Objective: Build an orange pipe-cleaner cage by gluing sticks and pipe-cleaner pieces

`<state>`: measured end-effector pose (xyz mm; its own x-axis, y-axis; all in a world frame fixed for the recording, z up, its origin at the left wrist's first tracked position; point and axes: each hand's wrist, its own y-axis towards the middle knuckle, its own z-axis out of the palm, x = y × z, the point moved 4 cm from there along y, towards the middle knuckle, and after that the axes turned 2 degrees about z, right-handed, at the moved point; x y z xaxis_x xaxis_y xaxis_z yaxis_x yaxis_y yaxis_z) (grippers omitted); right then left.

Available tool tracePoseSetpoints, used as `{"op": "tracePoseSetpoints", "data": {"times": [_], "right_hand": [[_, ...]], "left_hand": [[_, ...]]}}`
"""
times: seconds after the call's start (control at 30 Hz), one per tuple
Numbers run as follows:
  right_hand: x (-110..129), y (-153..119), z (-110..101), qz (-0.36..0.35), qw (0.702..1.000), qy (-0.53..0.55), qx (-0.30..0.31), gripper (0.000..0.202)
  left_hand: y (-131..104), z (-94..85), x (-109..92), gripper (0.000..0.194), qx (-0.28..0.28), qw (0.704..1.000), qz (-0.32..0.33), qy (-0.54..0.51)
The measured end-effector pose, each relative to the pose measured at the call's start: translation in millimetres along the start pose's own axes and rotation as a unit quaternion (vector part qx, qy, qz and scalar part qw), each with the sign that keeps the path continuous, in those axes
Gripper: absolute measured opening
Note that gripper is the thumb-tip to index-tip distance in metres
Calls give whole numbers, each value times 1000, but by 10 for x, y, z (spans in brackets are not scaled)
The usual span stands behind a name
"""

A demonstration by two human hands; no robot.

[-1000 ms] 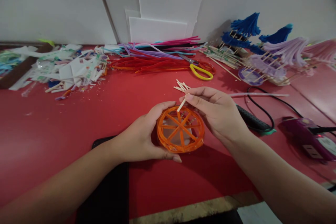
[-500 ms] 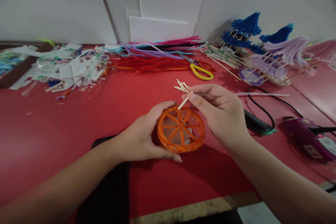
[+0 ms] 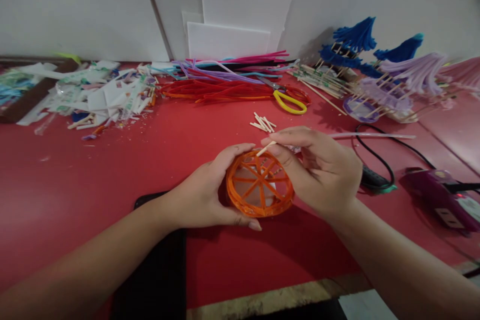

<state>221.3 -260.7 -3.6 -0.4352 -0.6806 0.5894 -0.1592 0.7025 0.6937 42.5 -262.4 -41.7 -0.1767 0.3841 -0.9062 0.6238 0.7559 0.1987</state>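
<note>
As a left hand curls around an orange spoked wheel at frame center, the right hand pinches a short stick by its upper edge; a loosened pinch could drop the stick.

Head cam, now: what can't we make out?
Head view, all:
- Wooden stick: far end hidden in right hand.
- Left hand: some fingers behind orange spoked wheel.
- Pink fringed canopy: cut by right edge.
- Label on purple power socket: blurred.

Orange spoked wheel; pale stick at far edge.
</note>
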Motion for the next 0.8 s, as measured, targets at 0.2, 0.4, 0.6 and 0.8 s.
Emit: {"op": "tracePoseSetpoints", "data": {"times": [0.2, 0.4, 0.6, 0.8], "right_hand": [[7, 4, 6, -12, 1000, -10, 7, 23], [32, 12, 11, -9, 999, -29, 18, 18], [93, 43, 2, -22, 996, -83, 19, 15], [108, 66, 8, -18, 995, -86, 44, 18]], "left_hand": [[5, 4, -9, 104, 0, 1000, -2, -8], [8, -1, 0, 102, -1, 1000, 0, -18], [12, 2, 10, 101, -1, 1000, -6, -24], [8, -2, 12, 100, -5, 999, -9, -35]]}}
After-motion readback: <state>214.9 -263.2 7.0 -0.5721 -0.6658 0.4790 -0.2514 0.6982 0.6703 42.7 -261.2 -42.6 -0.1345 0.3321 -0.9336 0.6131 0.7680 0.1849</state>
